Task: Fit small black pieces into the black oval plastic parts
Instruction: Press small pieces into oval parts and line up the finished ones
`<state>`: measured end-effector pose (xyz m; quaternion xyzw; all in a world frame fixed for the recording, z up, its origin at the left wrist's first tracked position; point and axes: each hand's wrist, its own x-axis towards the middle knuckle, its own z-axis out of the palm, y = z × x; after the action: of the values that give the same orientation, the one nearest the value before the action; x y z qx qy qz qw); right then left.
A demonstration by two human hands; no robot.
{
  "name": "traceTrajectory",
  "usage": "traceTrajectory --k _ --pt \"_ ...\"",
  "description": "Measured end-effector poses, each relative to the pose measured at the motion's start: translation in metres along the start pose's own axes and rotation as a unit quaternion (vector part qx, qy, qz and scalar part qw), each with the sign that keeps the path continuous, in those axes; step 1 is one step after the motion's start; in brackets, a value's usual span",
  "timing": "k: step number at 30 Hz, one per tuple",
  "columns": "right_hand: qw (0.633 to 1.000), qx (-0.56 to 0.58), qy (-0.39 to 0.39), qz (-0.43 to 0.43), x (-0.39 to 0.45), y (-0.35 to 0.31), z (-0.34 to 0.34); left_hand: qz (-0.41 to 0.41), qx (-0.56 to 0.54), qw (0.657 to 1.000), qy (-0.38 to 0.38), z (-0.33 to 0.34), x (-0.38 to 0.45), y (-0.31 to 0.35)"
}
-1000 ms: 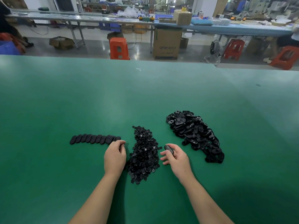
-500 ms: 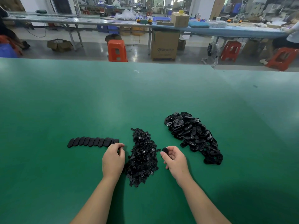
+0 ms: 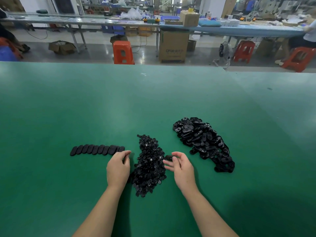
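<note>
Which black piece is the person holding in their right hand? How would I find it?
Look at the green table and find the middle heap of tiny black pieces, between the two hands. Just at its right edge, the right hand pinches one black oval part in its fingertips. Unlike the neat row of ovals on the left and the big pile of ovals on the right, it is the only one held.

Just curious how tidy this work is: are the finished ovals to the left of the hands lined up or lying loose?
Lined up. The finished ovals lie overlapping in one neat row on the green table.
</note>
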<state>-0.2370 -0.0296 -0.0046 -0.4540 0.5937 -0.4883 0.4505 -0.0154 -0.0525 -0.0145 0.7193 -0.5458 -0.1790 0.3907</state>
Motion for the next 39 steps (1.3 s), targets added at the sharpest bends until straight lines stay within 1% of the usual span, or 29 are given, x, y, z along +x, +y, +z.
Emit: traceTrajectory --k 4,7,9,10,12,14,17,20,23,29,35,37,39 --pt "0.999 -0.028 0.006 -0.022 -0.001 0.003 0.001 -0.038 -0.033 0.999 0.003 0.0 0.0 0.002" --pt "0.999 -0.028 0.005 -0.022 0.0 0.004 0.001 -0.061 -0.052 0.997 -0.006 -0.003 0.003 0.009" --pt "1.0 -0.013 0.009 -0.021 0.0 0.003 0.001 -0.076 -0.089 0.993 -0.001 -0.005 0.005 0.017" --pt "1.0 0.0 0.011 -0.019 0.0 0.003 0.001 -0.077 -0.101 0.992 -0.001 -0.004 0.004 0.022" --pt "1.0 0.012 0.014 -0.017 0.0 0.002 0.001 -0.053 -0.098 0.994 -0.01 0.0 0.0 0.035" --pt "1.0 0.009 0.016 -0.013 0.001 0.001 0.001 -0.017 -0.101 0.994 -0.036 0.008 -0.006 0.052" --pt "1.0 0.012 0.019 -0.008 0.003 0.002 0.001 0.022 -0.12 0.986 -0.114 0.023 -0.016 0.077" --pt "1.0 -0.013 0.017 -0.013 0.004 0.005 0.0 0.019 -0.132 0.975 -0.179 0.037 -0.023 0.091" --pt "0.999 -0.043 0.014 -0.02 0.005 0.009 -0.001 0.007 -0.149 0.967 -0.205 0.043 -0.027 0.096" --pt "0.998 -0.052 0.022 -0.008 0.005 0.01 -0.002 -0.017 -0.113 0.974 -0.197 0.047 -0.031 0.103" --pt "0.998 -0.065 0.021 -0.013 0.004 0.007 -0.003 -0.019 -0.076 0.981 -0.177 0.048 -0.03 0.109" --pt "0.998 -0.055 0.017 -0.009 0.004 0.007 -0.004 -0.02 -0.072 0.982 -0.172 0.048 -0.029 0.11" --pt "1.0 -0.014 0.008 0.002 0.005 0.007 -0.005 -0.024 -0.073 0.982 -0.174 0.047 -0.027 0.11"
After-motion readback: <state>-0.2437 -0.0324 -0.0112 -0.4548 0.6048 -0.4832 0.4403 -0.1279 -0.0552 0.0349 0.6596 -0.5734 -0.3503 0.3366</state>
